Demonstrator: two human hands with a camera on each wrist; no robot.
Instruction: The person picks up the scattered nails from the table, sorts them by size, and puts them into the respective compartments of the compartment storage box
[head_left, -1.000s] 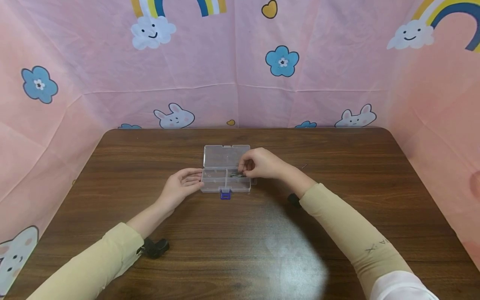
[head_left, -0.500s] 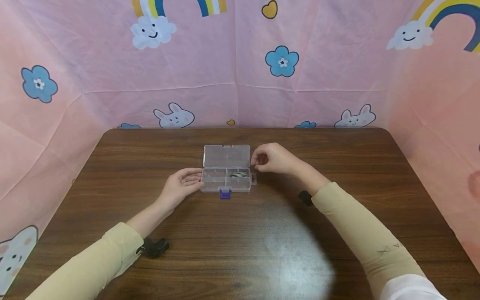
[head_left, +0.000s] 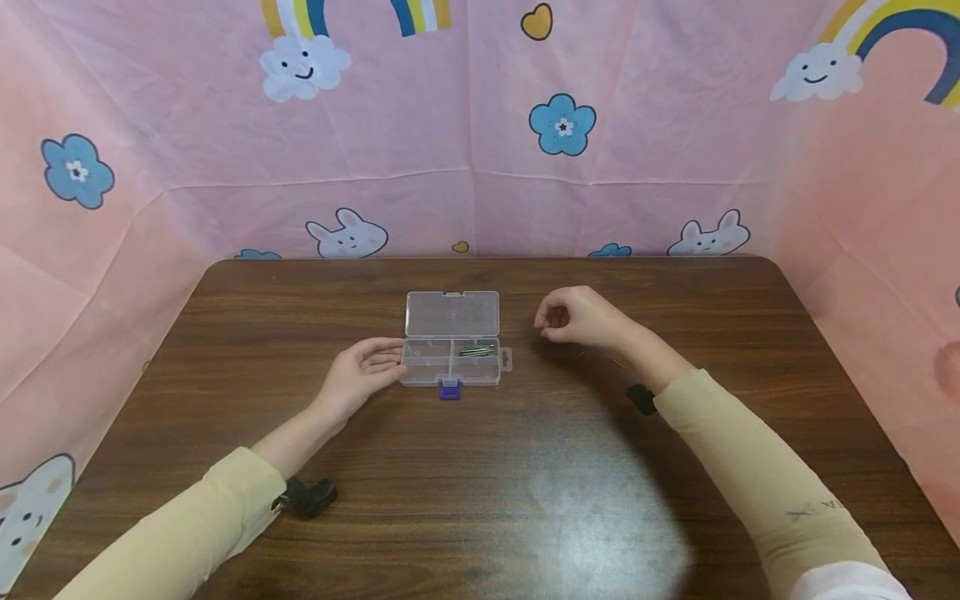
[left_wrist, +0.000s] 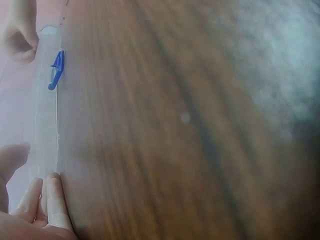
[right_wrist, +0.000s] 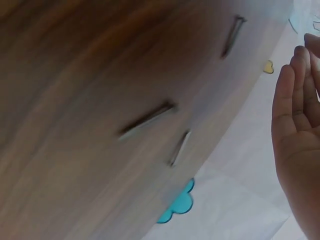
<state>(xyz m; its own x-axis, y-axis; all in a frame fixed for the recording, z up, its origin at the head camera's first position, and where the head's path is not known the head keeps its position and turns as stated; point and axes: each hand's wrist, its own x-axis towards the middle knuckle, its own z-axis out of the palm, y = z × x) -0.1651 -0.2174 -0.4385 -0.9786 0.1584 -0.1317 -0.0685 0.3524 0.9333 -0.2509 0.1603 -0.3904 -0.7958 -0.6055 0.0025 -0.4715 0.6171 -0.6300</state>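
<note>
A clear plastic compartment box [head_left: 427, 372] lies on the table with its lid [head_left: 452, 314] raised at the back and a blue latch [head_left: 450, 390] in front. Several thin metal nails [head_left: 476, 351] lie in its back right compartment. My left hand [head_left: 356, 375] touches the box's left end with nearly straight fingers and thumb. To the right of the box, my right hand [head_left: 585, 317] hovers above the table, fingers loosely bent, with nothing visible between fingertips and thumb. In the right wrist view, loose nails [right_wrist: 148, 119] lie on the wood.
The brown wooden table [head_left: 480, 483] meets a pink printed cloth [head_left: 480, 208] at its back and sides. A black wrist device [head_left: 307, 497] sits under the left cuff and another dark one [head_left: 641, 399] under the right cuff. The box has a hanging tab [head_left: 507, 359] at its right end.
My right hand has left the nails in the back right compartment and moved right, over the table. The left hand and the box have stayed in place.
</note>
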